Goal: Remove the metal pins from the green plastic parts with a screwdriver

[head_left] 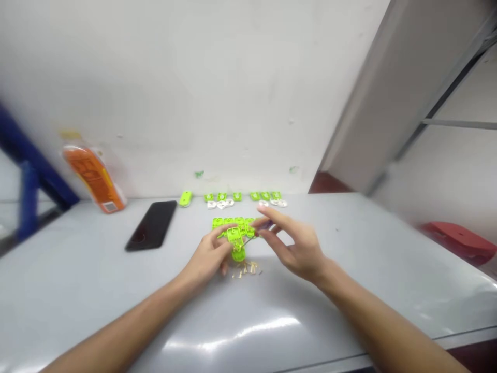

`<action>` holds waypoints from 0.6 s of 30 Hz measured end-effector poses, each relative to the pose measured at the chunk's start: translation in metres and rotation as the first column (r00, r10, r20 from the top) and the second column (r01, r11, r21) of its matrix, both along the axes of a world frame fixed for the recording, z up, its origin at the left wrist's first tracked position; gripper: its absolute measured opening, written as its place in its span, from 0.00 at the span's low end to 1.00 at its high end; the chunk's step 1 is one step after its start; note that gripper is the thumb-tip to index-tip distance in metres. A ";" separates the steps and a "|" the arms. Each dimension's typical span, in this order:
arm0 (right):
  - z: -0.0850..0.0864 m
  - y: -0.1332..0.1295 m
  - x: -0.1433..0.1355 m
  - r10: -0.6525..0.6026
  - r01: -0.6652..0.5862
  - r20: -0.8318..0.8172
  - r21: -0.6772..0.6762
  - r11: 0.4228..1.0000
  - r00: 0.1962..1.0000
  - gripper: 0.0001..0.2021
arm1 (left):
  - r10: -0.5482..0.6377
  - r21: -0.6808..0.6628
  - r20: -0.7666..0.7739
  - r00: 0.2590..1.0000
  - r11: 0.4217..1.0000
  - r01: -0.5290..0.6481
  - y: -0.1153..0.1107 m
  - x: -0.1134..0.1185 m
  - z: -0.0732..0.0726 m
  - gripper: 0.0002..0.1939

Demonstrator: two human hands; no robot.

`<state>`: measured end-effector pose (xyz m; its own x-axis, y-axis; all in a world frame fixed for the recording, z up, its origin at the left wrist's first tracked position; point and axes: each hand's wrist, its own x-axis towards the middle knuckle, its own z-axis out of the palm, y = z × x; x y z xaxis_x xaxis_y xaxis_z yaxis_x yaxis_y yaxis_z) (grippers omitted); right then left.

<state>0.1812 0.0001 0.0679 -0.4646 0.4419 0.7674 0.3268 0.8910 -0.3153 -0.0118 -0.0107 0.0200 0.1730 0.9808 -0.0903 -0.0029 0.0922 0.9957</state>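
Observation:
My left hand (213, 250) is closed on a bright green plastic casing (235, 235), pinching its left edge between thumb and fingers. Another green piece (238, 255) shows just below it. In my right hand (295, 241) is a small screwdriver (265, 225), gripped between thumb and fingers. Its thin shaft slants down to the left, and the tip meets the casing near my left thumb. Small brass-coloured pieces (248, 268) lie loose on the table under my hands. Behind the casing is a row of similar green parts (218, 222), partly hidden by my fingers.
Along the wall, green parts (221, 197) and white pieces (222, 205) lie in groups beside a closed green casing (185, 199). To the left are a black phone (152, 226) and an orange-labelled bottle (93, 176). A red stool (458, 241) stands beyond the table's right edge.

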 end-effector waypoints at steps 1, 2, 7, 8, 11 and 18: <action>-0.001 0.001 0.000 -0.033 0.033 -0.010 0.030 0.999 0.999 0.21 | -0.001 0.006 -0.001 1.000 1.000 0.001 0.000 0.000 0.000 0.29; -0.002 0.001 0.001 -0.069 0.069 -0.008 0.062 0.996 0.998 0.19 | -0.005 0.012 -0.004 1.000 1.000 0.005 0.000 0.000 -0.001 0.29; -0.003 0.004 0.001 -0.048 0.048 0.073 -0.004 0.999 0.996 0.24 | -0.010 0.036 -0.038 0.999 0.999 0.011 0.002 -0.001 -0.002 0.30; -0.003 0.004 0.001 -0.020 0.022 0.069 -0.036 0.999 0.997 0.25 | -0.005 0.040 -0.047 0.999 0.999 0.007 0.002 -0.001 -0.002 0.30; -0.004 0.006 0.002 -0.047 0.048 0.040 -0.012 0.999 0.998 0.21 | 0.006 0.045 -0.057 0.998 0.999 -0.003 0.002 -0.001 -0.001 0.30; -0.003 0.006 0.002 -0.095 0.103 0.147 -0.043 0.994 0.985 0.15 | 0.026 0.069 -0.073 0.997 0.997 -0.021 0.004 -0.002 -0.002 0.30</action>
